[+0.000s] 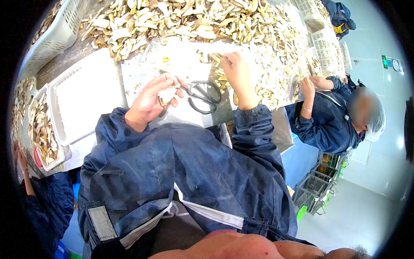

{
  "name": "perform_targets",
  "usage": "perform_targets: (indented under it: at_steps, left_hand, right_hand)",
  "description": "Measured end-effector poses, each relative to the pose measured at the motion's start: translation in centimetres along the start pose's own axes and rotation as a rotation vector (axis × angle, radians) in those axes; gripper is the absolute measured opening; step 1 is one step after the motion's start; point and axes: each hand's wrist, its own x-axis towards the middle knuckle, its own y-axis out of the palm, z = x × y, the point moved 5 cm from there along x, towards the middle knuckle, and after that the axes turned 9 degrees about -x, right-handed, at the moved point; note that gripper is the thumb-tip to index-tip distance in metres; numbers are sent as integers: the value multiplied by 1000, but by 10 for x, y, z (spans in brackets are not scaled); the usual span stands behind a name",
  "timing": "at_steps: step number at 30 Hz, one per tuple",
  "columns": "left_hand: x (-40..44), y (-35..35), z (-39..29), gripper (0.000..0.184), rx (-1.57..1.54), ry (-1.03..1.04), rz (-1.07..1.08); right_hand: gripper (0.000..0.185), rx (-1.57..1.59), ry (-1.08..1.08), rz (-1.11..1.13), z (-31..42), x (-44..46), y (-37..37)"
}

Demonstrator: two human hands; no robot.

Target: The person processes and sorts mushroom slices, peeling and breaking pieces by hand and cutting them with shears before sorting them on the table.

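My left hand (152,98) is curled around pale mushroom slices (167,95), which show between the thumb and fingers. To its right, black-handled scissors (203,96) lie on the work surface, their blades partly hidden by that hand. My right hand (238,74) reaches to the near edge of a large heap of dried mushroom slices (181,21). Its fingers are drawn together at the tips; what they hold, if anything, cannot be made out. Between the hands, bright glare washes out part of the surface.
A white tray (55,129) stands left, beside a smaller tray of slices (43,134). White perforated baskets (64,32) sit at the left back and right back. A co-worker (332,108) works at the right; another person's sleeve (51,203) shows lower left. Crates (317,183) stand on the floor.
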Motion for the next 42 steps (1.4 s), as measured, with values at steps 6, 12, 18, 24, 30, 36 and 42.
perform_targets:
  at_steps: [6, 12, 18, 24, 30, 36, 42]
  left_hand:
    - [2, -2, 0, 16, -10, 28, -4]
    - [3, -4, 2, 23, -18, 39, -21]
    - [3, -1, 8, 38, -99, 18, 32]
    - [1, -4, 8, 30, -118, 33, 13]
    - [-1, 2, 6, 29, -44, 13, 11]
    - [-4, 2, 8, 34, -55, 21, -123]
    - [-3, 1, 2, 23, -58, 56, -155]
  right_hand:
    - [25, 150, 172, 54, -13, -12, -14]
    - [26, 373, 361, 36, 20, -24, -34]
    - [21, 505, 200, 201, 84, -48, -15]
    - [17, 477, 178, 171, 105, -57, -1]
    - [21, 162, -134, -211, 125, -62, -18]
    - [21, 238, -320, -100, 141, -64, -15]
    - [12, 588, 153, 18, 91, -64, -1]
